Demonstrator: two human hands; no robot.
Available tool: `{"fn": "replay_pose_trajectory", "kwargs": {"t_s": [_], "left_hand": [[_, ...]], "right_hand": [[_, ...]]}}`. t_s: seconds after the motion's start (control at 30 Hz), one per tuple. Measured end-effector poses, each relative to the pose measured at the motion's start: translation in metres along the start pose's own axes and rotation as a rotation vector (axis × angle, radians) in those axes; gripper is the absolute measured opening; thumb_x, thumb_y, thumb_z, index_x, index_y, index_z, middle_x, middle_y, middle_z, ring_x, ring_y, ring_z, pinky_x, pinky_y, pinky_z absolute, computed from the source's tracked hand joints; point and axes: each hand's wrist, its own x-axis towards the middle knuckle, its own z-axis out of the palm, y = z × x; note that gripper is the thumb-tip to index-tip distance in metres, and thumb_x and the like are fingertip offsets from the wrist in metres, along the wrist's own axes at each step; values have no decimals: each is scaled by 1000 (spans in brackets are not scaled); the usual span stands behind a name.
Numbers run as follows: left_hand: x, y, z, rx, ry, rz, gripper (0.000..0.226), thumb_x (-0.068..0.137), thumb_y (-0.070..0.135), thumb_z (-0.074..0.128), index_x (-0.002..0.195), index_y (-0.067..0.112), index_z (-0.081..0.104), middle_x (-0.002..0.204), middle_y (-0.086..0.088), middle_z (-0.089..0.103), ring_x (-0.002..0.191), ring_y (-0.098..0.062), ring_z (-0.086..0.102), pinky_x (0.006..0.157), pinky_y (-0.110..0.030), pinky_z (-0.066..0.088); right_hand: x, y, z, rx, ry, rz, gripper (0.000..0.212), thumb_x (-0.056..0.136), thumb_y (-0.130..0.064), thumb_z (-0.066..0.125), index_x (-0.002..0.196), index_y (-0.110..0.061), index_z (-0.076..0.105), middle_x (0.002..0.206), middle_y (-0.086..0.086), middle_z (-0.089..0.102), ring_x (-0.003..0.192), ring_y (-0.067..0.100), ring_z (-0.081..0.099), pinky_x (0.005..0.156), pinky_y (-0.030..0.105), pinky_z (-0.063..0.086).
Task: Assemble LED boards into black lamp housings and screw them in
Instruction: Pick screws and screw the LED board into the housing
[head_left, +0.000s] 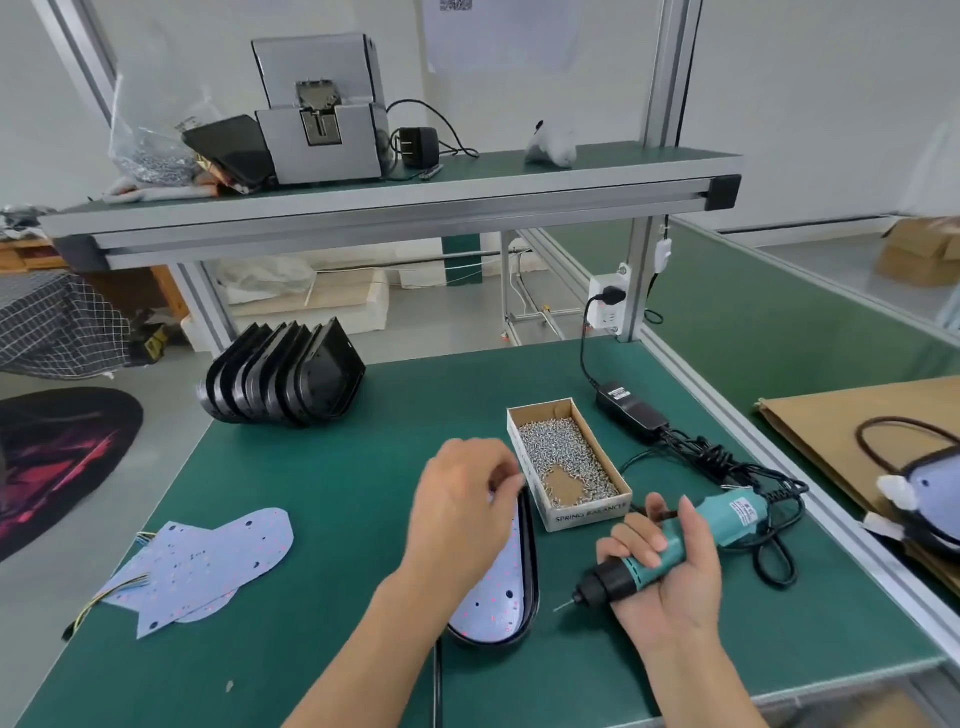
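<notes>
- The green counter (322, 519) fills the near half of the view, with an aluminium-framed shelf (395, 208) running across above its far edge.
- On the shelf sit a grey screw feeder machine (322, 130), a black power adapter (418, 146) just right of it, and a clear bag of screws (150, 150) at the far left.
- A row of empty black lamp housings (283, 376) stands on edge, nested together, at the far left of the counter.
- Loose LED boards (208, 564) lie overlapped on the near left of the counter, thin coloured wires trailing from their left side.
- One black lamp housing (527, 582) lies flat at the near centre with an LED board (493, 597) seated inside it.
- A cardboard box of screws (566, 462) sits just beyond and right of that housing, touching or almost touching its far end.
- The right hand (670, 577), palm up, has its fingers wrapped round a teal electric screwdriver (675, 545), bit pointing left toward the housing; its black cord (727, 467) runs far-right to a power brick (631, 410).
- The left hand (460, 512) hovers over the far end of the housing, fingers (506, 486) curled together as if pinching; whether anything is between them I cannot tell.
</notes>
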Motion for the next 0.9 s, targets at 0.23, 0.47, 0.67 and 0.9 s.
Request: {"fn": "replay_pose_trajectory", "kwargs": {"t_s": [0.23, 0.47, 0.67, 0.9], "left_hand": [[55, 15, 68, 418, -470, 53, 20, 97, 29, 59, 104, 25, 78, 105, 3, 75, 117, -22, 50, 97, -40, 34], [71, 28, 87, 674, -578, -9, 10, 94, 23, 57, 88, 19, 50, 111, -11, 68, 116, -30, 50, 104, -48, 31], [73, 23, 90, 683, -602, 6, 19, 92, 18, 58, 80, 19, 44, 106, -11, 66, 116, -32, 49, 107, -50, 31], [65, 12, 85, 432, -483, 24, 15, 95, 29, 54, 86, 22, 64, 98, -3, 69, 107, -27, 47, 93, -44, 35]], "right_hand": [[2, 0, -2, 45, -13, 36, 20, 91, -41, 68, 89, -21, 66, 58, -13, 36, 43, 3, 37, 52, 19, 39], [5, 1, -2, 46, -14, 58, 21, 84, -37, 76, 89, -19, 68, 57, -12, 37, 43, 4, 38, 51, 21, 39], [4, 2, -2, 24, -12, 59, 20, 91, -39, 69, 91, -19, 66, 57, -11, 38, 43, 4, 38, 51, 20, 40], [4, 2, 0, -14, -3, 36, 20, 94, -39, 65, 91, -19, 65, 57, -12, 38, 43, 3, 38, 52, 20, 41]]}}
